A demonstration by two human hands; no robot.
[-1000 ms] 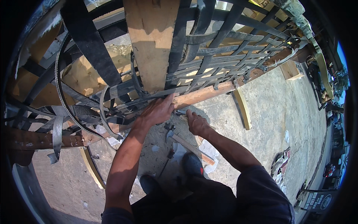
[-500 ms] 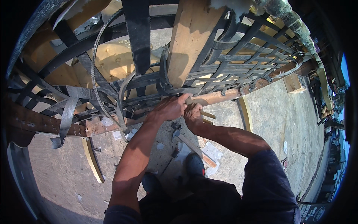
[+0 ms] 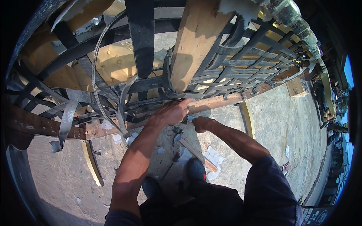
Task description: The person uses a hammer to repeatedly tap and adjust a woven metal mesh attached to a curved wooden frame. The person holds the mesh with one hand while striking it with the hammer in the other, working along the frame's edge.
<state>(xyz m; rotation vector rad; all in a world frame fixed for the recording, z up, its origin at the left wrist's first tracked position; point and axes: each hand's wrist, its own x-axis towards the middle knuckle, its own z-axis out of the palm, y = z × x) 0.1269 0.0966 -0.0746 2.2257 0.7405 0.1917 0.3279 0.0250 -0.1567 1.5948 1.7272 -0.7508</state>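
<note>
A wooden frame rail (image 3: 215,101) crosses in front of me, with a net of black webbing straps (image 3: 241,60) along it. My left hand (image 3: 172,112) is closed over the rail beside a wooden upright (image 3: 196,41), index finger stretched along the strap ends. Just right of it and lower, my right hand (image 3: 202,124) makes a fist around a pliers-like tool (image 3: 189,122). Only a small end of that tool peeks out at the fist's left; its handles are hidden now. Below, on the ground, lies a hammer (image 3: 196,152) with a wooden handle.
White scraps (image 3: 214,160) lie by my shoes (image 3: 196,169), near a thin dark tool (image 3: 171,162). Curved yellowish strips (image 3: 247,118) extend from the rail over the concrete floor (image 3: 279,124). A loose grey strap (image 3: 68,120) hangs at the left. A wooden block (image 3: 297,87) stands at the right.
My right hand has moved slightly right and down, away from the rail and my left hand. The two yellowish handles that stuck out beyond it are out of sight. My left hand stays at the rail.
</note>
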